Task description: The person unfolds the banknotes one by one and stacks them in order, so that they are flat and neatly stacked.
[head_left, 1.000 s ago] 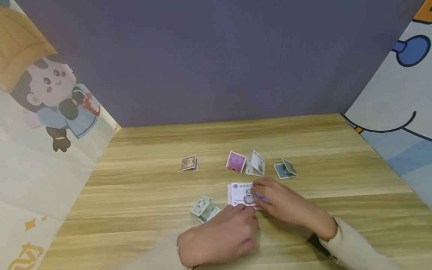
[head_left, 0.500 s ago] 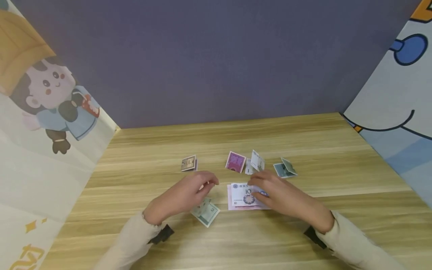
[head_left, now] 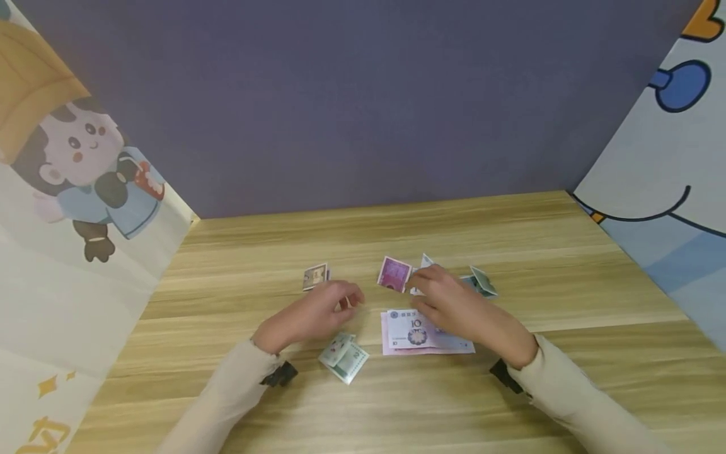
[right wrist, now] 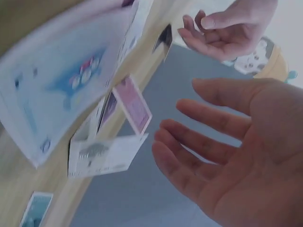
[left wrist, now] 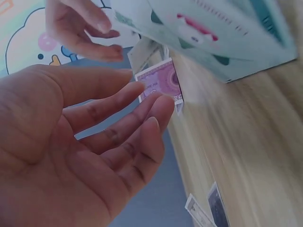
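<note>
The right hand (head_left: 448, 299) grasps nothing: in the right wrist view its fingers curve loosely, and the folded white note (right wrist: 102, 156) stands apart from their tips. The left hand (head_left: 314, 312) is likewise unclasped, fingers relaxed, above the folded green note (head_left: 350, 364) at the lower middle of the head view. Just below the right hand, near the centre, the flat ten note (head_left: 403, 323) lies on a pinkish flat note (head_left: 386, 340). Beyond, a purple note (head_left: 394, 274) sits beside the white one, with a brown note (head_left: 315, 276) further left and a dark teal note (head_left: 482, 282) further right, all on the wooden table (head_left: 397, 410). The step in hand looks like reaching for the white note to unfold it; that would call for a light pinch on its raised flap, then flattening the crease. In the head view, the right hand covers much of the white note and part of the teal one; the lower pinkish note is mostly hidden, and close-up notes blur in the wrist views.
</note>
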Tool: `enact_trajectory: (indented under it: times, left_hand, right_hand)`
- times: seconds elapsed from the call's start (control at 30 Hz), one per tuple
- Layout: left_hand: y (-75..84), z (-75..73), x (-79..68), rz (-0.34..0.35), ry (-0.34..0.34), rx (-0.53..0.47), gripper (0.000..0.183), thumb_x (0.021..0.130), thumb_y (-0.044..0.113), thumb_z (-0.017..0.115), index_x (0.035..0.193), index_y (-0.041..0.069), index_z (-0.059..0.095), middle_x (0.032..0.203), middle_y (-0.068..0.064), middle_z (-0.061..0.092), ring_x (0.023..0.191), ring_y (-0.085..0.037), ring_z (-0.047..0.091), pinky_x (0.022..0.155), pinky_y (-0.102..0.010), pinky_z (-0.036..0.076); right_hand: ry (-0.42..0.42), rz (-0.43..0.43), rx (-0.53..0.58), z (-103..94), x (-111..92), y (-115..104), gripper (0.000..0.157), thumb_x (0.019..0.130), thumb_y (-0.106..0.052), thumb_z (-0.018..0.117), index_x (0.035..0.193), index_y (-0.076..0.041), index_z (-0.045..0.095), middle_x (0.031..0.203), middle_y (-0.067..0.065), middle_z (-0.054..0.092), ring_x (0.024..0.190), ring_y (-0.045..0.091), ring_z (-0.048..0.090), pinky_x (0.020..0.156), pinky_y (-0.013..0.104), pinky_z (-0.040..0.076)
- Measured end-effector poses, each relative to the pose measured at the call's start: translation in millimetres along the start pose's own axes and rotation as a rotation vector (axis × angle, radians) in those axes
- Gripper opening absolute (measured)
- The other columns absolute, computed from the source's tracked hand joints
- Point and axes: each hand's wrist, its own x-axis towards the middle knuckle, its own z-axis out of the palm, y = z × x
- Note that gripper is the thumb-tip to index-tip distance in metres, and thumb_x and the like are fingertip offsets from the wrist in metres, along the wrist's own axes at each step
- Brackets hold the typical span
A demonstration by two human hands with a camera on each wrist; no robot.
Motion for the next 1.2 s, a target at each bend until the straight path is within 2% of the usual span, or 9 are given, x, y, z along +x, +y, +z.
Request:
enact_trajectory:
  times: [0.27,0.4,0.5,0.6,0.73,0.83,0.93,1.0,1.2]
  left_hand:
    - [-4.2,4.4,17.3,-0.024,-0.006,-0.035,0.018,0.096,0.009,0.064,0.112,0.003,0.068,0.106,-0.006,0.070,0.092,-0.014,0.064,0.082,-0.029,0.054]
    - [-8.0,9.3,18.7,-0.041,-0.051,-0.062,0.019,0.095,0.008,0.064,0.113,0.004,0.068,0.108,-0.007,0.070,0.094,-0.013,0.064,0.083,-0.026,0.054]
    - [-9.8,7.8,17.0,-0.028,-0.105,-0.086,0.019,0.095,0.008,0.063,0.113,0.004,0.068,0.107,-0.006,0.070,0.096,-0.013,0.064,0.085,-0.025,0.054]
    - [-12.0,-0.1,13.1,-0.012,-0.188,-0.132,0.018,0.097,0.005,0.060,0.113,0.005,0.068,0.106,-0.006,0.070,0.098,-0.017,0.065,0.087,-0.028,0.054]
    - [-16.0,-13.6,5.2,0.000,-0.354,-0.175,0.035,0.091,-0.009,0.053,0.118,0.008,0.067,0.113,-0.005,0.067,0.107,-0.021,0.062,0.094,-0.032,0.051]
    - [-19.1,-19.1,1.8,0.035,-0.447,-0.183,0.040,0.087,-0.010,0.058,0.120,0.009,0.067,0.117,-0.003,0.064,0.109,-0.021,0.059,0.098,-0.035,0.048]
    - [-21.4,-19.8,1.6,0.068,-0.471,-0.193,0.030,0.086,0.001,0.069,0.115,0.012,0.069,0.115,-0.002,0.063,0.106,-0.018,0.057,0.096,-0.036,0.048]
    - [-22.1,-19.0,2.2,0.061,-0.473,-0.206,0.025,0.085,0.005,0.073,0.108,0.013,0.070,0.113,0.000,0.061,0.104,-0.017,0.056,0.094,-0.036,0.049]
    - [-21.6,-15.9,4.9,0.002,-0.463,-0.236,0.013,0.085,0.001,0.073,0.091,0.010,0.065,0.103,-0.001,0.060,0.098,-0.016,0.059,0.090,-0.030,0.051]
  right_hand:
    - [0.051,0.080,-0.091,6.3,6,39,0.047,0.089,-0.006,0.070,0.134,0.001,0.057,0.132,0.023,0.057,0.124,0.039,0.051,0.103,0.053,0.046]
    - [0.020,0.093,-0.057,8.7,4,54,0.052,0.088,0.001,0.065,0.138,0.001,0.052,0.135,0.025,0.054,0.125,0.041,0.049,0.102,0.055,0.045]
    - [0.006,0.096,-0.041,7.1,2,60,0.053,0.086,0.005,0.061,0.138,0.002,0.053,0.135,0.026,0.055,0.124,0.042,0.050,0.101,0.055,0.046]
    - [0.005,0.113,-0.033,3.5,3,62,0.049,0.087,0.005,0.061,0.135,0.002,0.055,0.134,0.026,0.055,0.126,0.042,0.049,0.103,0.055,0.044]
    - [0.000,0.117,-0.014,-1.2,4,56,0.041,0.089,0.001,0.063,0.130,0.002,0.060,0.132,0.024,0.058,0.126,0.040,0.050,0.104,0.055,0.044]
    - [0.005,0.090,-0.010,-2.5,5,49,0.037,0.090,-0.002,0.066,0.126,0.001,0.063,0.129,0.023,0.060,0.123,0.039,0.052,0.102,0.053,0.047]
    - [0.016,0.067,-0.023,-1.4,5,42,0.035,0.089,-0.003,0.069,0.124,0.000,0.065,0.129,0.022,0.060,0.122,0.038,0.053,0.100,0.053,0.048]
    - [0.022,0.062,-0.033,0.5,5,40,0.036,0.089,-0.003,0.070,0.124,-0.001,0.065,0.131,0.023,0.059,0.121,0.038,0.053,0.099,0.052,0.048]
    - [0.024,0.063,-0.060,6.6,5,42,0.040,0.088,-0.004,0.072,0.126,-0.001,0.063,0.132,0.023,0.058,0.121,0.038,0.053,0.100,0.053,0.048]
